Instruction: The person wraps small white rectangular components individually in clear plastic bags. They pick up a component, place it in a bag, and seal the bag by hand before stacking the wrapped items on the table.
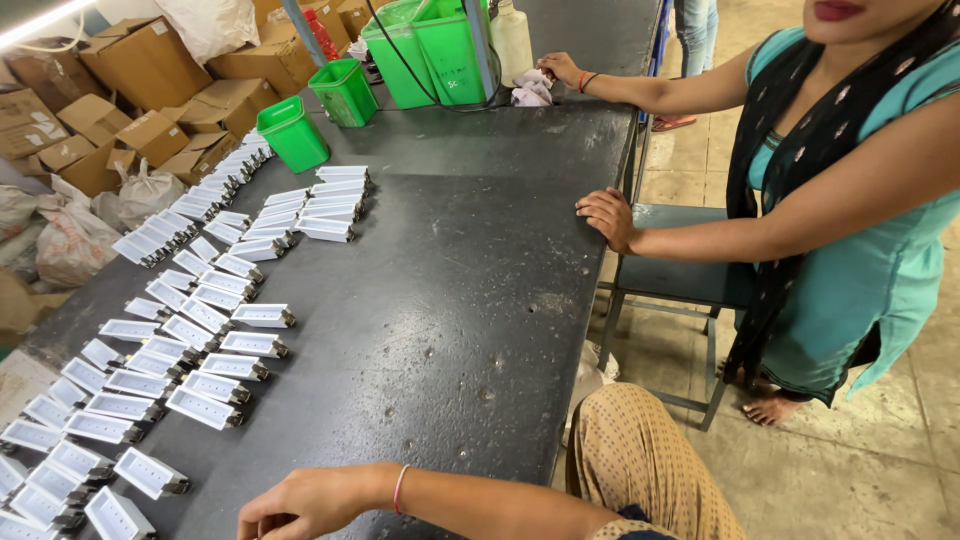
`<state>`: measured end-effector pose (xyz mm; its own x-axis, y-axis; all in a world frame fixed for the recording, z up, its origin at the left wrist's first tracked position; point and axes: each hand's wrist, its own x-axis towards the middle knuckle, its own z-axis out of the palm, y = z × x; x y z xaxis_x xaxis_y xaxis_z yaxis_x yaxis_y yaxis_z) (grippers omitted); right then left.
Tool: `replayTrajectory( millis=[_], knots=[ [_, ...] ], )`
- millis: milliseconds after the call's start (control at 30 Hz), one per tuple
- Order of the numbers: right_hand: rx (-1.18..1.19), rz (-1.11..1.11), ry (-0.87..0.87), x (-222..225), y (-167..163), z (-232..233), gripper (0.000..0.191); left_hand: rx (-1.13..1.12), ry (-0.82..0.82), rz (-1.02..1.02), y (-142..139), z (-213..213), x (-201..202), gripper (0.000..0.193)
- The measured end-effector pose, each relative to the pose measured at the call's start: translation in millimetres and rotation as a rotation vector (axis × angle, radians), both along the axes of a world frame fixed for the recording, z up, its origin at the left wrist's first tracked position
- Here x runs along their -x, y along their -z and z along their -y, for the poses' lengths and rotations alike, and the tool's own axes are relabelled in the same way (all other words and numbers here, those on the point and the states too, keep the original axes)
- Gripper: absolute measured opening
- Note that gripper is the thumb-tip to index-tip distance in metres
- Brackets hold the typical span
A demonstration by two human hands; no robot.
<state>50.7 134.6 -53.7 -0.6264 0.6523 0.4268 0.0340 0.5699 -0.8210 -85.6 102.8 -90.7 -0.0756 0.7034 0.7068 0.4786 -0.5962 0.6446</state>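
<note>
My right hand (300, 505) rests on the dark table (450, 300) at the bottom edge of the view. A pink band circles its wrist, its fingers are curled under, and nothing shows in them. Nearest to it lie small white rectangular parts with metal ends (150, 472), several of them set out in rows along the table's left side (205, 300). My left hand is out of view. My knee in patterned trousers (640, 450) shows beside the table's right edge.
Another person in a teal top stands at the right, one hand (605, 215) on the table edge and the other (560, 68) by a white cloth. Green bins (295, 133) and a bottle stand at the far end. Cardboard boxes (140, 60) and bags sit left; a stool (680, 280) stands right.
</note>
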Motion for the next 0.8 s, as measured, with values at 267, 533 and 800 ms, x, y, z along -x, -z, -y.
replayTrajectory(
  millis=[267, 533, 800],
  knots=[
    [0.199, -0.095, 0.047, 0, -17, 12, 0.030, -0.090, -0.154, -0.133, -61, 37, 15, 0.016],
    [0.205, 0.055, 0.045, -29, -15, -10, 0.022, -0.104, -0.304, -0.171, -33, 61, 8, 0.028],
    [0.180, 0.200, 0.151, 116, -12, 60, 0.019, 0.248, -0.336, 0.180, -25, 65, 8, 0.046]
  ],
)
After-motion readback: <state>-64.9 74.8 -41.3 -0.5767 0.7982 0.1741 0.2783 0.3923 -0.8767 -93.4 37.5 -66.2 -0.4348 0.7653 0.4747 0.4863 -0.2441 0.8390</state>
